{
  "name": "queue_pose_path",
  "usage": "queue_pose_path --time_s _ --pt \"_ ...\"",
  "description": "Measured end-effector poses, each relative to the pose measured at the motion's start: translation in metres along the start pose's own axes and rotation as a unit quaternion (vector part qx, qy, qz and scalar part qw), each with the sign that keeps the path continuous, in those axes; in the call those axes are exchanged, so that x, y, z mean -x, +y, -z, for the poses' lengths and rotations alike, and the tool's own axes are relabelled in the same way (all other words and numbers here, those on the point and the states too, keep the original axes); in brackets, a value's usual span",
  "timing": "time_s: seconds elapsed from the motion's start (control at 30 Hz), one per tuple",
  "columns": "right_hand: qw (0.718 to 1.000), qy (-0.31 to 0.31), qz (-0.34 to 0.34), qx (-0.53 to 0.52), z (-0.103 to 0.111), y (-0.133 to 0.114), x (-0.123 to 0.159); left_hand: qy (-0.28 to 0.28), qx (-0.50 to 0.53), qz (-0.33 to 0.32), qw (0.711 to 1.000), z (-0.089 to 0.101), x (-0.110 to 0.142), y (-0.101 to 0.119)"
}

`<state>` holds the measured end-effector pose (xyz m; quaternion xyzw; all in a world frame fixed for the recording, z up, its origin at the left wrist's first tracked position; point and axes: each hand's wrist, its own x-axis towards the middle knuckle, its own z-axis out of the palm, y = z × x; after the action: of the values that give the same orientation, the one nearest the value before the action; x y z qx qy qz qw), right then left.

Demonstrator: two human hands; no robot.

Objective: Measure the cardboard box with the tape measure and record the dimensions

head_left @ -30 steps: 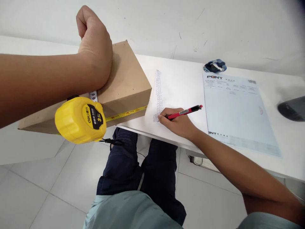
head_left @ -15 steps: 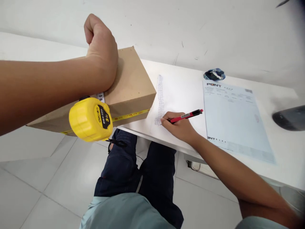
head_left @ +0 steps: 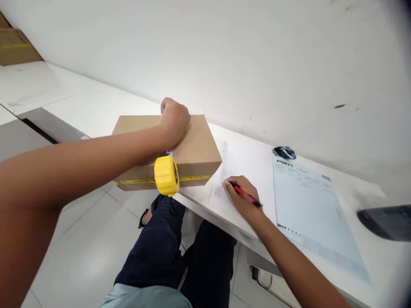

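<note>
My left hand [head_left: 175,117] rests curled on top of a brown cardboard box [head_left: 199,143], fingers turned away, so anything inside them is hidden. A yellow tape measure [head_left: 166,175] hangs at the box's front edge, below my left forearm. A short piece of its marked blade [head_left: 169,152] shows on the box top; the rest passes out of sight under my arm. My right hand [head_left: 243,194] pinches a red and black pen [head_left: 245,194], its tip end at a white sheet of paper [head_left: 248,171] with rows of small handwriting on its left side.
Right of the paper lies a pale blue printed form [head_left: 311,205] marked PONY. A small blue patterned object [head_left: 284,152] sits above it, and a dark device [head_left: 387,222] at the far right. More cardboard boxes [head_left: 17,47] stand far left. A wall runs behind the white table [head_left: 80,98].
The view has shifted, showing more of the table's left end and the box. The pen's rear end has swung from pointing up-right to down-right. My left hand stays on the box.
</note>
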<state>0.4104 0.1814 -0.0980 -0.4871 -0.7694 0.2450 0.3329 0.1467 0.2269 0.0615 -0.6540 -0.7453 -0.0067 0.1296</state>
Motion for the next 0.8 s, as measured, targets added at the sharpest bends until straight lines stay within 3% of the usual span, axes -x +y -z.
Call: queue_pose_path --time_s 0.07,0.17,0.27,0.47,0.63,0.7,0.77,0.8 --pt "0.998 0.042 0.005 0.050 0.008 0.014 -0.004 0.008 0.000 -0.002 1.000 -0.003 -0.002 -0.009" --pt "0.983 0.101 -0.071 0.138 0.022 0.039 -0.011 0.037 -0.005 0.006 0.999 -0.009 -0.003 -0.021" --pt "0.970 0.111 -0.113 0.185 0.029 0.052 -0.016 0.053 0.034 0.021 0.998 -0.012 -0.004 -0.029" --pt "0.953 0.158 -0.096 0.241 0.017 0.055 -0.029 -0.001 0.160 0.070 0.985 -0.015 -0.007 -0.044" --pt "0.943 0.213 -0.083 0.242 0.008 0.043 -0.025 0.036 0.199 0.058 0.978 -0.019 -0.002 -0.051" --pt "0.942 0.244 -0.033 0.226 0.000 0.022 -0.011 0.050 0.209 0.056 0.975 -0.021 0.001 -0.052" --pt "0.924 0.293 0.113 0.218 -0.012 -0.014 0.010 0.060 0.222 0.051 0.972 -0.022 0.004 -0.052" --pt "0.895 0.316 0.222 0.222 -0.019 -0.036 0.020 0.063 0.230 0.046 0.970 -0.023 0.005 -0.051"
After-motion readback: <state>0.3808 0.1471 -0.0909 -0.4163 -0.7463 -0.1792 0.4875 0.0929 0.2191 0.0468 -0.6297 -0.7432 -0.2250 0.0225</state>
